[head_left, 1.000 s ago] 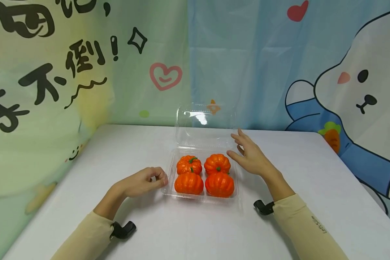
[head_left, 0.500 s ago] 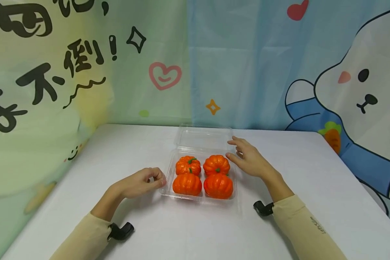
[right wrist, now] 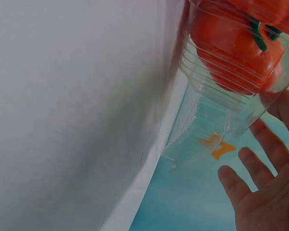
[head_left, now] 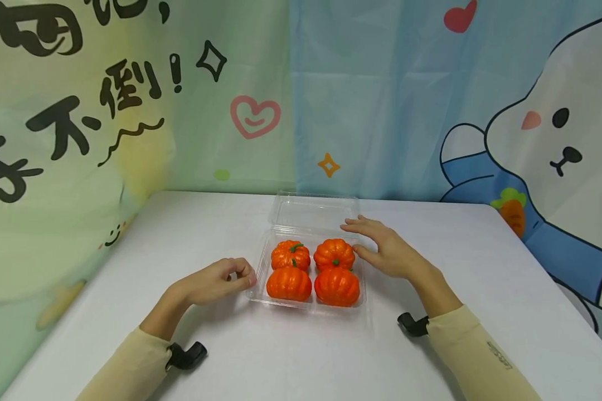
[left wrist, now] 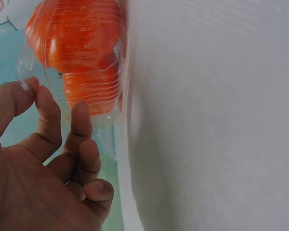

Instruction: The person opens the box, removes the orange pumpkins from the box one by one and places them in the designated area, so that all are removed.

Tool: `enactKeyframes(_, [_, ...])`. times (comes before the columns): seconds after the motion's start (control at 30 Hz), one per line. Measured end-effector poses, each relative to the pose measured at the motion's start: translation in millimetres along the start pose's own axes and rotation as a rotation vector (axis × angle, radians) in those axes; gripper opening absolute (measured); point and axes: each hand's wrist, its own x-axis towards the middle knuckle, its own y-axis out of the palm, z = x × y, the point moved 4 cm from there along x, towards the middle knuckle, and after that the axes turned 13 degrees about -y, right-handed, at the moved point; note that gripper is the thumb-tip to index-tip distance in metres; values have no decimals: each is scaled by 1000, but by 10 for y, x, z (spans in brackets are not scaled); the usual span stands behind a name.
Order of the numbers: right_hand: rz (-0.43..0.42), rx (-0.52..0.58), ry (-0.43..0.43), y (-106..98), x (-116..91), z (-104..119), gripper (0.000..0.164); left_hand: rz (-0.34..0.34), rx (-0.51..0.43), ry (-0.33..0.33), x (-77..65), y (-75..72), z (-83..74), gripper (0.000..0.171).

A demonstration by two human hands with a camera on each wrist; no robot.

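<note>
Several small orange pumpkins (head_left: 337, 287) with green stems sit in a clear plastic clamshell box (head_left: 266, 301) on the table. Its hinged lid (head_left: 315, 213) lies folded back behind the tray. My left hand (head_left: 221, 283) pinches the tray's left rim between thumb and index finger; the left wrist view shows the other fingers loosely bent beside the ribbed wall (left wrist: 94, 89). Over the back right corner, my right hand (head_left: 388, 250) has its fingers spread, with the thumb at the rim near the back right pumpkin (head_left: 334, 254). In the right wrist view its fingers (right wrist: 236, 185) are apart.
The white table (head_left: 301, 356) ends at a printed cloth backdrop (head_left: 371, 100) just behind the lid. Black wrist cameras (head_left: 188, 356) stick out from both beige sleeves (head_left: 474, 345).
The lid has dropped from standing raised to lying back. My right hand has come away from it, moving toward the tray's right rim. The left hand stays at the left rim.
</note>
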Motion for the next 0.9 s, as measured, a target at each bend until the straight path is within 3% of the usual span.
enactKeyframes(0.3, [23,-1,-106,28,-5,81,51,6,-7,-1,-4,-1,-11,14])
enactKeyframes(0.63, [51,29,-112,36,6,105,50,-1,-2,10,-3,4,-12,15])
enactKeyframes(0.9, [102,57,-52,49,7,152,52,4,-12,9,-2,5,-13,15])
